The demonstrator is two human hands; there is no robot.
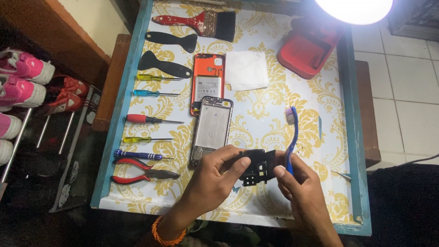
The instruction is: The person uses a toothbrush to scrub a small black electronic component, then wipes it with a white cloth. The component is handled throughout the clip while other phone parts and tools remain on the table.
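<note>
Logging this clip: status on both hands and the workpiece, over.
Left hand grips small black plastic phone cover piece. Right hand holds blue toothbrush, bristles up. Silver phone frame lies just beyond; nothing obstructing.

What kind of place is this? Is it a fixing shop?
Probably a small phone-repair bench at home: an opened phone, a row of screwdrivers and pliers lie on a patterned table, with shoes racked beside it.

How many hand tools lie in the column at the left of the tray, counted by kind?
Slim screwdrivers with coloured handles: 5
Flat black plastic pry tools: 2
Red-handled pliers: 1
Red-handled black-bristle paintbrush: 1
Total: 9
</note>
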